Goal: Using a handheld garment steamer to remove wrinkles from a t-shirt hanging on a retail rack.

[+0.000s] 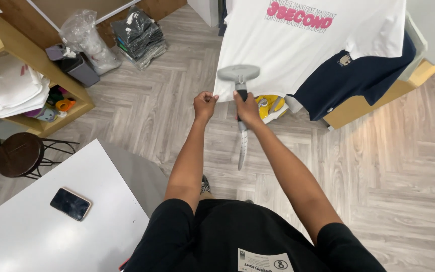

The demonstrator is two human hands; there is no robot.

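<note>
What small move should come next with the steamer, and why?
Probably draw the steamer slowly up the white shirt. The right hand holds its head against the fabric near the bottom hem, the left hand pinches the hem taut, and most of the shirt lies above the head.

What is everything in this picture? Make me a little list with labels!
Left hand: left hand pinches the bottom hem of the hanging white T-shirt with pink print, pulling it taut.
Right hand: right hand has its grip closed around the handle of the grey handheld garment steamer, whose head rests against the shirt.
Beside it: navy blue T-shirt hanging to the right.
Table: white table with a dark smartphone lying flat.
Seat: round dark stool.
Floor: pale wooden herringbone floor.
</note>
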